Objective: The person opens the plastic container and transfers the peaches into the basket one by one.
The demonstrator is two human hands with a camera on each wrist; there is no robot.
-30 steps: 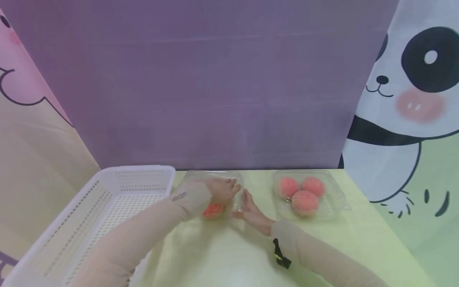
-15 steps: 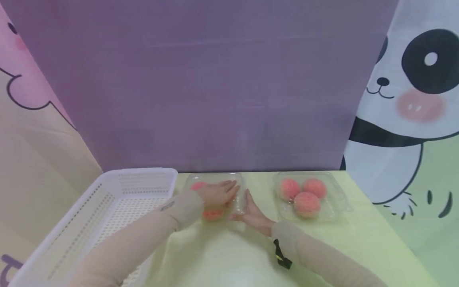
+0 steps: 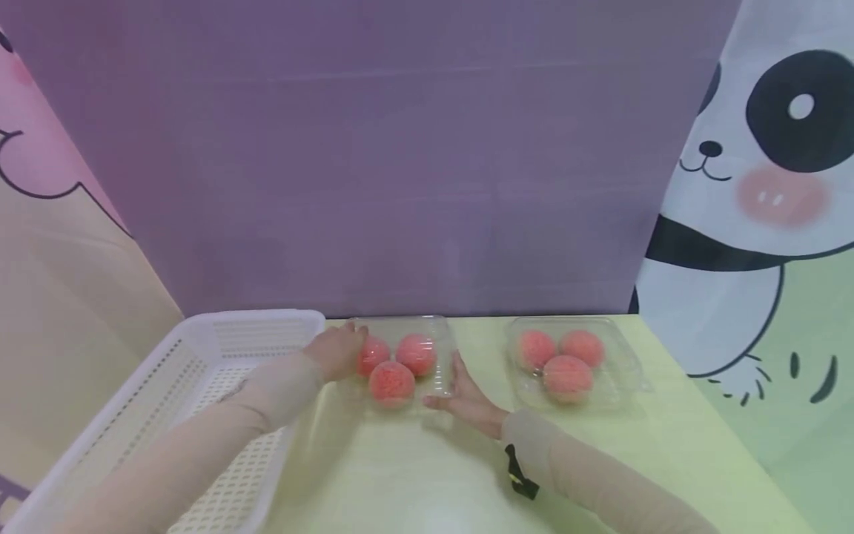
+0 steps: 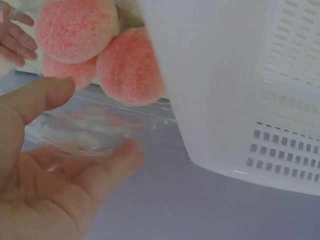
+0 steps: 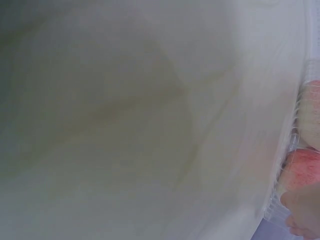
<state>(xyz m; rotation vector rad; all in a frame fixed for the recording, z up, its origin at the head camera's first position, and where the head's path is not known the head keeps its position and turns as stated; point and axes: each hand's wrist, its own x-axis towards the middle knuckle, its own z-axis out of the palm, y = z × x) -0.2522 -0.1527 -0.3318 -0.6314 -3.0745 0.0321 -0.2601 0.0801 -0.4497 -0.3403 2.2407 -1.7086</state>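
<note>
A clear plastic clamshell box [image 3: 437, 374] holding three pink, fuzzy peaches [image 3: 391, 384] sits on the table right of a white basket. My left hand [image 3: 336, 350] is at its back left corner, fingertips over the rim. In the left wrist view, thumb and fingers [image 4: 107, 175] are spread apart, with clear plastic between them below the peaches [image 4: 75, 30]. My right hand [image 3: 470, 400] stands along the box's right side, fingers straight and thumb near the front corner. The right wrist view shows mostly tabletop, with the box's ridged edge [image 5: 292, 135] at right.
A second clear box [image 3: 617, 386] with three peaches [image 3: 567, 378] stands to the right, behind my right forearm. The white perforated basket [image 3: 316, 322] fills the table's left side, beneath my left forearm. A purple backdrop [image 3: 400, 185] rises at the table's far edge.
My left hand has moved left from over the box's right part to its left rim, uncovering the peaches. The right hand stays almost in place beside the box.
</note>
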